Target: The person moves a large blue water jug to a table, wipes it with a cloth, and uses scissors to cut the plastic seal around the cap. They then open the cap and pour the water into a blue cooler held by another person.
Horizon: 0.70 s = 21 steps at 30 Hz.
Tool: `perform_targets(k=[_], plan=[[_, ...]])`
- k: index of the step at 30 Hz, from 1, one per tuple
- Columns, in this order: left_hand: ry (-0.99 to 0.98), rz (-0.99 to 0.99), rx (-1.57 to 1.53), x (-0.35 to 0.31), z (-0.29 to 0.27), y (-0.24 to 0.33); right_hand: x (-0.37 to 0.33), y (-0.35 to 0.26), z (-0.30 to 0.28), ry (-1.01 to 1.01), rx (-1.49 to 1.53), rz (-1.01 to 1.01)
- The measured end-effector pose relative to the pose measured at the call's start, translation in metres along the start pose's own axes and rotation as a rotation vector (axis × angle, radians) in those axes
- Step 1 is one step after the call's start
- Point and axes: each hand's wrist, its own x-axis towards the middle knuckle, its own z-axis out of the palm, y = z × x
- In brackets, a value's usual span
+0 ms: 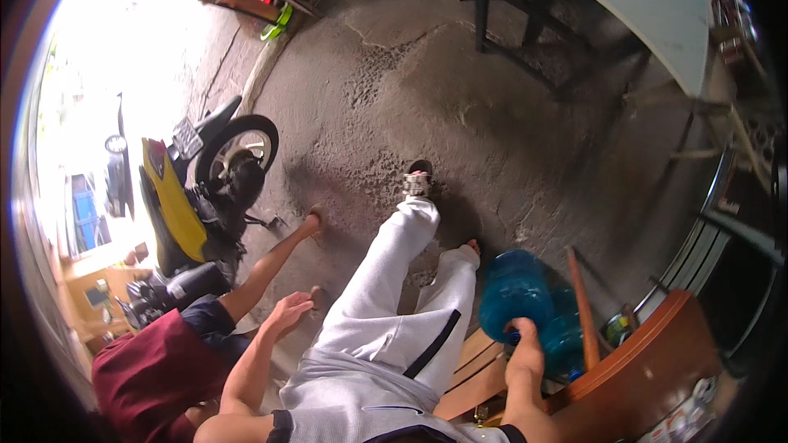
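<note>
1. I saw the right hand (523, 335) gripping a blue jug (513, 291) by its neck, beside the bench (474, 361).
2. Left of the bench, the left hand (289, 312) had loosely bent fingers.
3. A pole (581, 312) and second jug (563, 330) crowded the bench.

A big, rounded, see-through blue jug (515, 289) is gripped at its narrow neck on the wearer's right, broad base pointing away; whether it hangs or rests is hard to tell.
</note>
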Motion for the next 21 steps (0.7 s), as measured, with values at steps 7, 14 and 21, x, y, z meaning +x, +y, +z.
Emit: perform_targets(k=[7, 14, 21], plan=[[0.195, -0.138, -0.230, -0.028, -0.036, -0.074, 0.232, 0.107, 0.051, -0.225, -1.255, 0.460], [0.154, -0.248, -0.231, -0.039, -0.032, -0.089, 0.197, 0.004, 0.079, 0.001, -1.390, 0.268], [0.134, -0.128, -0.298, -0.025, -0.066, -0.119, 0.265, 0.016, 0.085, -0.193, -1.213, 0.333]])
